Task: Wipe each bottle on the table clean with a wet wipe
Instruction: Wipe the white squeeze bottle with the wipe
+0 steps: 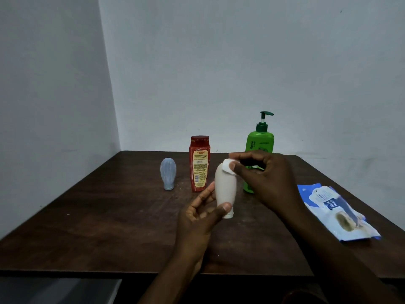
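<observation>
Standing nearly upright with its cap end down, the cream bottle (225,187) was at the middle of the tabletop (109,216), in front of the person; whether its cap touched the wood could not be told. The left hand (197,218) gripped it low down, thumb on the near side just above the cap and the other fingers (207,194) curled round the far side. The right hand (263,178) came in from the right and above, its fingers (235,166) pinching a small bunched wet wipe (226,166) and pressing it against the bottle's rounded top end.

The bottle's long axis ran almost vertically, top end tipped slightly away from the person, so the wipe sat at the upper end and the bare body lay below it, down toward the left thumb. Judging by that, the next stroke would probably run down along the axis, with the left hand turning the bottle to show fresh sides.

Behind stood a red bottle (199,165), just left of the cream one, a pale blue bottle (168,173) further left on its cap, and a green pump bottle (260,141) partly hidden by the right hand. A wipes pack (337,211) lay flat well to the right.
</observation>
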